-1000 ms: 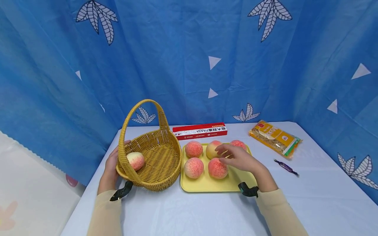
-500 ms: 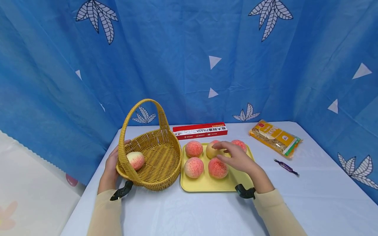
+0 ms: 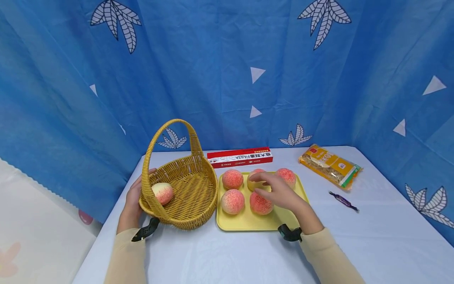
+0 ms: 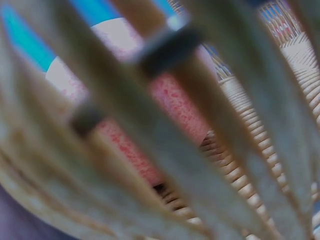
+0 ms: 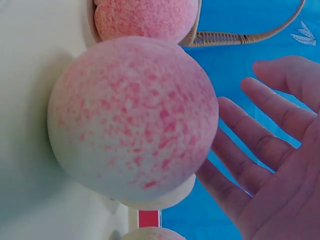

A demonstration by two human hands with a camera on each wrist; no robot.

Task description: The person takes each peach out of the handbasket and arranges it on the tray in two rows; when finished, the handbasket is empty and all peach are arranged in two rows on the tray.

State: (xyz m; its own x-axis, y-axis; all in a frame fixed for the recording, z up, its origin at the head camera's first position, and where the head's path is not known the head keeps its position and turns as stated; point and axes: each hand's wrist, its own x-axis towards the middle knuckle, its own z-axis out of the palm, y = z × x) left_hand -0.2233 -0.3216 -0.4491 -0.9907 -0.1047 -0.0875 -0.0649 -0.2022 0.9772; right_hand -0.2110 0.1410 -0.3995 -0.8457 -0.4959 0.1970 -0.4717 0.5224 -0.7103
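My left hand [image 3: 133, 197] holds the left side of a yellow wicker basket [image 3: 191, 193]; most of its fingers are behind the wall and handle. A pale and pink peach [image 3: 163, 194] lies inside the basket, and blurred wicker strands cross in front of that peach [image 4: 185, 110] in the left wrist view. My right hand [image 3: 278, 191], fingers parted and bent, hovers over a yellow tray [image 3: 244, 225] holding several peaches. It partly covers the back middle peach [image 3: 253, 184] and the front right peach [image 3: 260, 204]. In the right wrist view its palm [image 5: 290, 195] faces a large peach [image 5: 135, 120].
Behind the tray stands a red and white pasta box [image 3: 240, 157]. A yellow bag of pasta [image 3: 330, 165] lies at the back right, with a purple wrapped candy [image 3: 344, 201] in front of it. A blue curtain [image 3: 220, 79] closes off the back.
My right hand has shifted left over the tray, uncovering more of the back right peach. My left hand and the basket have stayed in place.
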